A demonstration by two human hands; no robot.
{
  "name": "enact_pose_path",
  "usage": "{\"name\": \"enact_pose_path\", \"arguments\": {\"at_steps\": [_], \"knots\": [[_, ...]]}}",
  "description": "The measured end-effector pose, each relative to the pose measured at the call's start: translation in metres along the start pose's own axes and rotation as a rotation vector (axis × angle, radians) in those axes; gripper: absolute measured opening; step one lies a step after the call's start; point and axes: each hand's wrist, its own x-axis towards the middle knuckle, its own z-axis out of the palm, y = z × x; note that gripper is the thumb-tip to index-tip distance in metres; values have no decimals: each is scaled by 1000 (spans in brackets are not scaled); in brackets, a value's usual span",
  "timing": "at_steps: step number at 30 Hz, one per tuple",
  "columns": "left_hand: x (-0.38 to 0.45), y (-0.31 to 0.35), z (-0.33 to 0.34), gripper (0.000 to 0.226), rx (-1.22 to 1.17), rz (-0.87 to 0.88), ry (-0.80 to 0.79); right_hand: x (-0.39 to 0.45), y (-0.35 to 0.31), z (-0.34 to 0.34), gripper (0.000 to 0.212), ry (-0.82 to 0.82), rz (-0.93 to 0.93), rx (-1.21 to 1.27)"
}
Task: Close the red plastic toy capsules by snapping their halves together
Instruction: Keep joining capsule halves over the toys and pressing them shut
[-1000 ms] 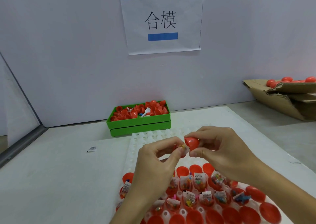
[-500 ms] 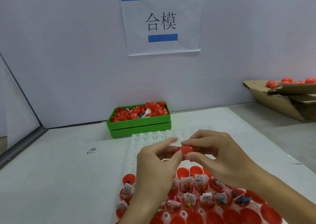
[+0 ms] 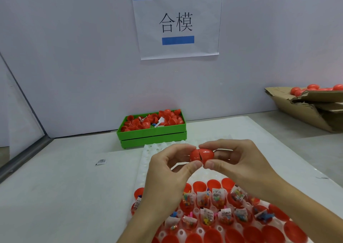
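My left hand [image 3: 167, 170] and right hand [image 3: 239, 161] pinch the red capsule [image 3: 201, 155] from both ends above the white tray [image 3: 148, 161], its halves meeting.

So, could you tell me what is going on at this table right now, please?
A person is closing a red capsule. The left hand and right hand each pinch one half, pressed together above the white tray, with a dark seam showing between the halves. Open halves holding bagged toys wait in the tray. A green bin of red halves sits behind.

Left hand [image 3: 165, 170] and right hand [image 3: 239, 161] pinch a red capsule [image 3: 202, 155] together above the tray [image 3: 148, 161].
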Motion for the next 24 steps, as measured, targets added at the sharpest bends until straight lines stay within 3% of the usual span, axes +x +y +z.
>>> {"name": "enact_pose_path", "arguments": {"at_steps": [6,14,24], "knots": [[-1,-2,1,30,5,23,-41,1,-2,3,35,26,-4,-32],[0,-4,1,30,-19,48,-1,1,-6,4,17,54,-4,25],[-1,1,2,27,-55,60,-25,1,-8,2,36,0,30,6]]}}
